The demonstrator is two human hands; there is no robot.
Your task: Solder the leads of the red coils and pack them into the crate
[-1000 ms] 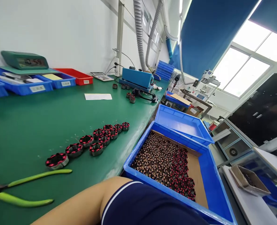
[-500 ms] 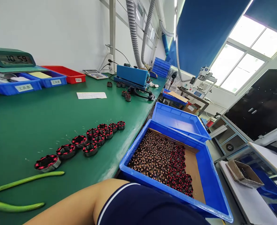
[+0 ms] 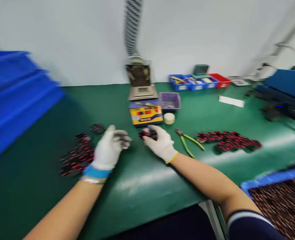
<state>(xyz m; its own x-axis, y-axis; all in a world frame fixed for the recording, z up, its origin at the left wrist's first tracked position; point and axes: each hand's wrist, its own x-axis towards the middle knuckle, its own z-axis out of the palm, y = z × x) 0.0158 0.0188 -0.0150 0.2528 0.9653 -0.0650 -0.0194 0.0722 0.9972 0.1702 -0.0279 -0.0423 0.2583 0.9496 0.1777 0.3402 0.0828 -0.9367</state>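
Note:
Two white-gloved hands reach over the green table. My right hand (image 3: pixel 160 141) is closed on a black and red wound ring (image 3: pixel 144 134) in front of the yellow and blue device (image 3: pixel 147 115). My left hand (image 3: pixel 111 146) holds nothing that shows; its blurred fingers are apart and point toward the right hand. Left of it lies a pile of red and black rings (image 3: pixel 78 156), with one ring (image 3: pixel 97 128) just behind. Green-handled cutters (image 3: pixel 190 142) lie right of my right hand, beside another group of rings (image 3: pixel 231 141).
Behind the hands stand a purple bin (image 3: pixel 169 101), a cream-coloured roll (image 3: pixel 169 118) and small blue and red trays (image 3: pixel 219 81). Blue crates (image 3: pixel 17 96) are stacked at left. A blue box (image 3: pixel 264 180) of rings is at lower right.
The view has swung left from the box of rings to the middle of the table. Both gloved hands now show, the right one with a ring.

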